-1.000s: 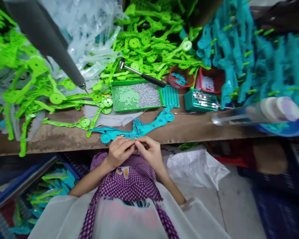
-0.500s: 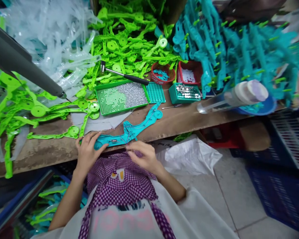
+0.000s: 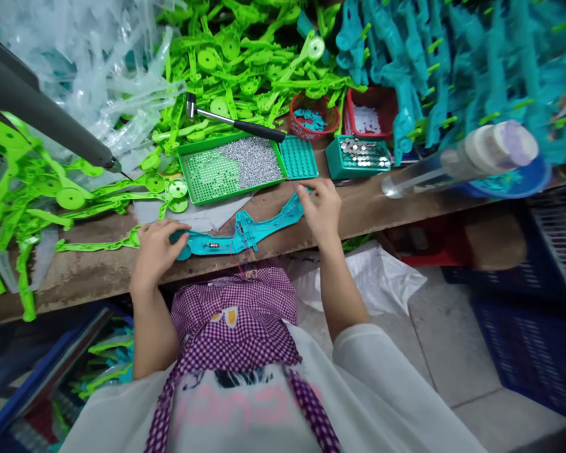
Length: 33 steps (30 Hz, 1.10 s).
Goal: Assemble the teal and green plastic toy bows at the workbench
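Observation:
A long blue plastic part [image 3: 264, 228] with a bent shape lies across the near edge of the wooden bench. Small metal pieces sit in a slot on its left half, and thin reddish wires trail from its middle over the edge. My left hand [image 3: 158, 251] is closed on the part's left end, thumb on top. At the other end is my right hand [image 3: 324, 211], its thumb and index finger pinched together. A thin dark line shows beside those fingertips; what they hold I cannot make out.
Behind the part stand a green tray [image 3: 198, 202] of tiny metal pieces, a teal box [image 3: 353, 165] of metal discs and red baskets [image 3: 314, 131]. A hammer [image 3: 245, 126] lies on heaped green parts. An electric screwdriver [image 3: 75, 129] hangs at left; a clear bottle [image 3: 434, 173] stands right.
My right hand has moved from the part's near middle edge up and right to its far end. The wires now hang loose there. My left hand stays at the left end.

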{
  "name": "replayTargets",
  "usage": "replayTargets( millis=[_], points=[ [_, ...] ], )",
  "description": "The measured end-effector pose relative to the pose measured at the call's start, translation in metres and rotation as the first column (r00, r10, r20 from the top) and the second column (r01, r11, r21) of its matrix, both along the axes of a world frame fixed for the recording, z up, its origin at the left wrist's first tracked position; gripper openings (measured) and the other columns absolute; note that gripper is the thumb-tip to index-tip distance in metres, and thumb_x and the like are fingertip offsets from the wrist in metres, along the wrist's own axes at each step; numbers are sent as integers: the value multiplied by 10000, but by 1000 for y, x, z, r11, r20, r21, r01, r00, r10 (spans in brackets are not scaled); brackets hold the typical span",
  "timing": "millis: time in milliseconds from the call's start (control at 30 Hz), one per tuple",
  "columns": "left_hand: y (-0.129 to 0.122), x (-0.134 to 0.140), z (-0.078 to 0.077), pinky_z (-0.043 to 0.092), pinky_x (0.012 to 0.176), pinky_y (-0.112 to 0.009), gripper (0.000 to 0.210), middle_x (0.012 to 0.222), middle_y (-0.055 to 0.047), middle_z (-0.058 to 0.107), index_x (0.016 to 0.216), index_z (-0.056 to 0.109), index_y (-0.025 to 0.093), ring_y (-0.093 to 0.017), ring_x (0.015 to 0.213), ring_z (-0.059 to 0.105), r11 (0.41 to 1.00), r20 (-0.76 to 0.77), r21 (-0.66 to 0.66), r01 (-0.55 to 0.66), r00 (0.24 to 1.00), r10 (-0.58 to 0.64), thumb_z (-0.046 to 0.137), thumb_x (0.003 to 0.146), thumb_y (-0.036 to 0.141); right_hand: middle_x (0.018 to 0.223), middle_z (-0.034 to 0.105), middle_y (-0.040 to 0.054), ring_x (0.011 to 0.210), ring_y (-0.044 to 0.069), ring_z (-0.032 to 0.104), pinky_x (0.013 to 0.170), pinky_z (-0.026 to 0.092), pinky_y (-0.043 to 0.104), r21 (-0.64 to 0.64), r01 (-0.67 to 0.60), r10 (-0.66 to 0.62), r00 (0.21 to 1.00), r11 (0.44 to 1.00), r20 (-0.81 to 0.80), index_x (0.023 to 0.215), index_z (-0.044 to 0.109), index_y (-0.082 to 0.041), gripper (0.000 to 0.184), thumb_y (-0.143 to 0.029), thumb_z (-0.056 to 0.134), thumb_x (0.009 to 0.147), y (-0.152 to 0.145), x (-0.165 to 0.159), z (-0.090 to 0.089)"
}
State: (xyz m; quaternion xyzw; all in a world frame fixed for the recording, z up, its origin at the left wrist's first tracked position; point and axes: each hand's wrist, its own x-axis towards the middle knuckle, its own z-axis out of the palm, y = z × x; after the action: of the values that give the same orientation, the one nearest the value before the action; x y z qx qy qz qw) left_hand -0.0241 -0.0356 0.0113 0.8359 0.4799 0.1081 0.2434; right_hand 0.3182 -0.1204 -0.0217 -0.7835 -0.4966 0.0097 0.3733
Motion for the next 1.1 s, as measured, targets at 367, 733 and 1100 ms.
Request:
replayTargets(
  millis=[367, 733, 1100],
  points=[
    [17, 4, -3, 461, 905, -390, 259, 954, -70, 707, 952, 731, 185, -239, 923, 629, 993, 24, -118, 5, 1000, -3, 555, 814, 316, 800, 607, 12, 843, 177, 595, 883, 467, 400, 185, 30, -11, 995, 982, -103, 757, 611, -214, 347, -508, 524, 918, 28, 6, -7],
    [5, -10, -10, 471, 841, -380, 287, 928, -62, 718, 1012, 666, 199, -239, 820, 646, 989, -55, -85, 125, 990, -130, 472, 890, 371, 656, 595, -36, 535, 110, 592, 528, 500, 276, 337, 285, -65, 841, 897, -537, 770, 585, -228, 344, -559, 583, 861, -2, 5, 8],
    [17, 29, -12, 461, 923, -429, 390, 1023, -97, 710, 1096, 666, 193, -272, 990, 628, 955, 1, -67, 288, 957, -288, 402, 953, 443, 680, 675, -21, 528, 97, 646, 512, 541, 236, 302, 310, 5, 690, 901, -724, 807, 585, -214, 397, -610, 598, 820, -6, 0, 5]
  ],
)
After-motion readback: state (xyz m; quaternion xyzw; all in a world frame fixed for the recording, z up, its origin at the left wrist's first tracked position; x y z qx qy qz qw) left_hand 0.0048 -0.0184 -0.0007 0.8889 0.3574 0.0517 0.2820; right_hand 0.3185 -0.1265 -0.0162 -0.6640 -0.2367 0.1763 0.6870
